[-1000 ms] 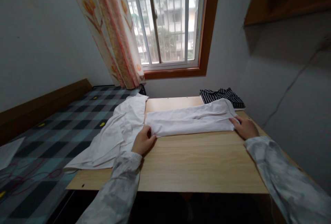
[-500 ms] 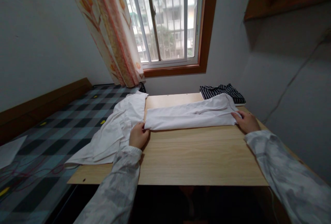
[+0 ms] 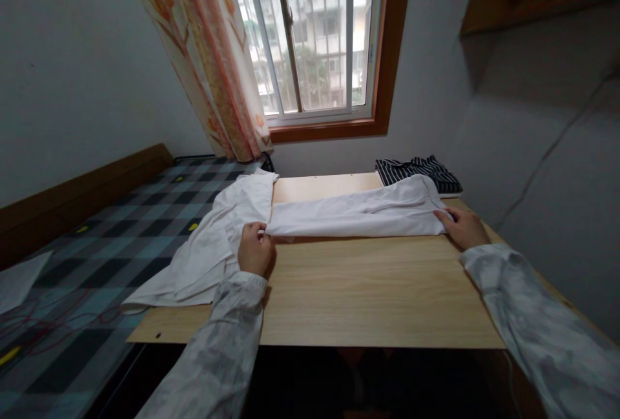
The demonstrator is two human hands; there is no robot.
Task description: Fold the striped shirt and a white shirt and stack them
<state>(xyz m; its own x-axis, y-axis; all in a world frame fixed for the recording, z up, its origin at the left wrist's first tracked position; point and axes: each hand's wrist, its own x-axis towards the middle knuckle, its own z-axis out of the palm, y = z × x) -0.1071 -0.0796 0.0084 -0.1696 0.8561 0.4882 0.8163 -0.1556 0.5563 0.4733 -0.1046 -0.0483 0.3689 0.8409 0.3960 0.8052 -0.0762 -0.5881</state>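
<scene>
grey, black and teal checked cloth (image 3: pixel 123 232) covers the bed at far left. beside it, a loose, rumpled white fabric garment (image 3: pixel 208 257) spreads over the left part of the pale wood-grain bench (image 3: pixel 368 296). the left hand (image 3: pixel 255 249), in a mottled grey sleeve, has thumb and fingers pinched on the near left corner of a long, folded white fabric strip (image 3: pixel 349 217). that strip lies crosswise on the bench (slightly creased toward its right end). behind its right end sits a folded black-and-white striped garment (image 3: pixel 419 172). the right hand (image 3: pixel 462 228) has its fingers closed on the strip's near right corner.
</scene>
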